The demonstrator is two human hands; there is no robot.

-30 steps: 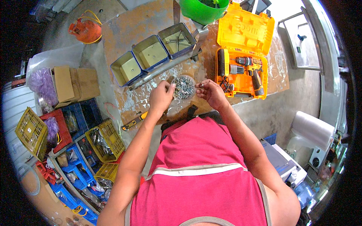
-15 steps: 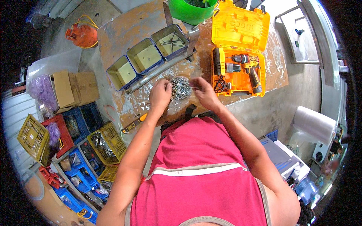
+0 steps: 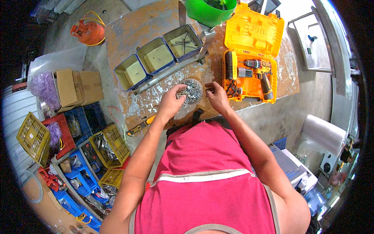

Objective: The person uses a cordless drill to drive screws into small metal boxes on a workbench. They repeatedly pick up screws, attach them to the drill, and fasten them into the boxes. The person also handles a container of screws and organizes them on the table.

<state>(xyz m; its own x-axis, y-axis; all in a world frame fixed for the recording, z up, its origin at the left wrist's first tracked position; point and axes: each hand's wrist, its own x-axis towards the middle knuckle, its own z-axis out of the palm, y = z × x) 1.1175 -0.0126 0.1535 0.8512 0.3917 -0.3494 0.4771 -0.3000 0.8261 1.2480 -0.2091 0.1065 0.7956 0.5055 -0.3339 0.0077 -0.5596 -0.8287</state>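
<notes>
On the worktable in front of me stands a round clear tub (image 3: 200, 86) full of small metal screws (image 3: 192, 93). My left hand (image 3: 170, 103) is at the tub's left side, thumb and forefinger apart, their tips over the screws. Just right of the tub is my right hand (image 3: 218, 98), its fingers curled together in a pinch; whatever is between them is too small to make out. Beyond the tub, three joined metal bins stand in a slanting row. The right bin (image 3: 181, 39) holds several long bolts (image 3: 184, 43); the middle bin (image 3: 155, 57) and left bin (image 3: 130, 73) show bare bottoms.
An open yellow case (image 3: 253, 33) with a cordless drill (image 3: 263, 74) lies to the right. A green bowl (image 3: 210, 15) is at the back. A yellow-handled utility knife (image 3: 141, 125) sits by the table's near left edge. Crates (image 3: 111, 150) and a cardboard box (image 3: 83, 87) stand left.
My left hand's thumb and forefinger have spread apart over the screws. My right hand has drawn back from the tub's rim to its right side. The whole view has shifted slightly.
</notes>
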